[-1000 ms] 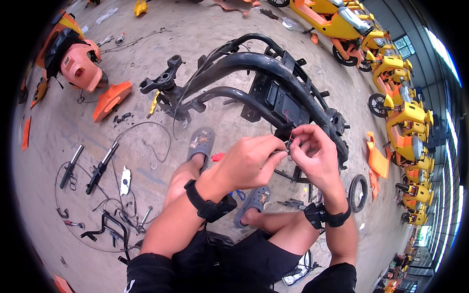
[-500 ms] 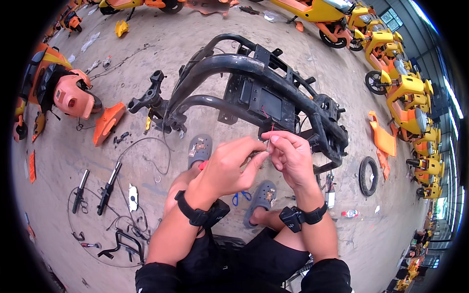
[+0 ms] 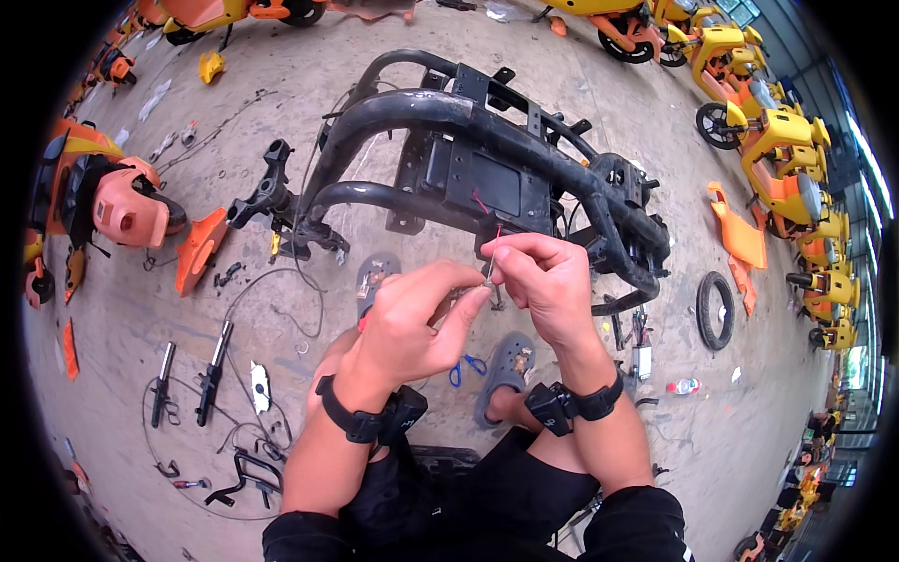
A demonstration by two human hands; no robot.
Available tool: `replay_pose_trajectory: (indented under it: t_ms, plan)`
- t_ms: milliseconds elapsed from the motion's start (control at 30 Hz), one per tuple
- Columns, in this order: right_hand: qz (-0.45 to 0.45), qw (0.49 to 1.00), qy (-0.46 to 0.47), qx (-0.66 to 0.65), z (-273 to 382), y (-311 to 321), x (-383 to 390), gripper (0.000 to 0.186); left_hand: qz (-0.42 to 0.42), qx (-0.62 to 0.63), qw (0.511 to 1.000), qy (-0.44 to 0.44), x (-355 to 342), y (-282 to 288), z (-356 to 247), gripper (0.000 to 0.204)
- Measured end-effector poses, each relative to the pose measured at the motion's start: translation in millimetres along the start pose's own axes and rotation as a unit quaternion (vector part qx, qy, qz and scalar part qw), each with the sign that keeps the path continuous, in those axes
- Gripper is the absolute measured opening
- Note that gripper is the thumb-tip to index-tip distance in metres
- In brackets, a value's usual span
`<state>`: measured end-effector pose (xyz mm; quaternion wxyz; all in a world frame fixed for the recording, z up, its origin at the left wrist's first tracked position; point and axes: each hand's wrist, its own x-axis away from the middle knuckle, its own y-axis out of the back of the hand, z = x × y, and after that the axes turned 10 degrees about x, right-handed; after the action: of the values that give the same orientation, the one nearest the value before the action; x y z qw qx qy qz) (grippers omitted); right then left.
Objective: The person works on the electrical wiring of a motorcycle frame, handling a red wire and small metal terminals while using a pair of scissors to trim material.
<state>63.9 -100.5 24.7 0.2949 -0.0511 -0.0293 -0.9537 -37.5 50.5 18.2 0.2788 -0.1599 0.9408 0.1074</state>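
A black tubular scooter frame [image 3: 510,140] lies on the floor before me, red and dark wires [image 3: 478,199] coming off its centre plate. My left hand [image 3: 407,328] is closed in a pinch on a small metallic piece [image 3: 486,283] at the wire's end, mostly covered by the fingers. Just right of it, my right hand [image 3: 543,286] pinches the thin wire with thumb and forefinger, the other fingers curled. Both hands are in front of the frame's near side, a little below the plate. Behind my right wrist a blue pair of scissors [image 3: 468,370] lies on the floor, to the left.
Orange and yellow scooters [image 3: 773,169] line the right and back; another [image 3: 126,201] stands at left. Orange body panels [image 3: 740,239], a loose tyre [image 3: 714,309], fork tubes [image 3: 215,375], cables, a bent black bar [image 3: 243,478] and a small bottle [image 3: 684,386] are scattered around my feet.
My head view has shifted, showing the frame higher. My right hand has turned and moved left relative to its earlier place, thumb and forefinger now drawn together along the wire; my left hand keeps its pinch.
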Motion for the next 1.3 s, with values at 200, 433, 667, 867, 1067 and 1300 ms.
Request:
replay_pose_trajectory:
  t_ms: [200, 433, 667, 867, 1067, 1300]
  plan:
    - [-0.048, 0.997, 0.042, 0.033, -6.2, -8.7, 2.4, 0.013, 0.006, -0.003, 1.000, 0.005, 0.7, 1.8, 2.2, 0.011]
    - [-0.137, 0.978, 0.130, 0.084, -13.6, -22.4, 3.7, 0.006, -0.002, -0.008, 1.000, 0.014, 0.3, 1.1, 0.1, 0.012]
    - [-0.177, 0.958, 0.188, 0.123, -15.3, -26.5, 2.7, 0.008, -0.027, 0.008, 1.000, 0.014, 1.5, -2.1, 2.7, 0.012]
    - [-0.239, 0.951, 0.179, 0.082, -19.0, -17.2, -8.9, 0.008, -0.033, 0.006, 0.999, 0.024, 2.2, -2.8, 2.7, 0.012]
    - [-0.226, 0.960, 0.134, 0.096, -15.1, -8.5, 2.1, 0.006, -0.053, 0.034, 0.997, 0.049, 6.5, -4.8, 6.3, 0.009]
    - [-0.268, 0.888, 0.307, 0.211, -12.7, -12.7, 4.9, 0.020, -0.073, 0.087, 0.990, 0.079, 7.8, -6.6, 9.3, 0.007]
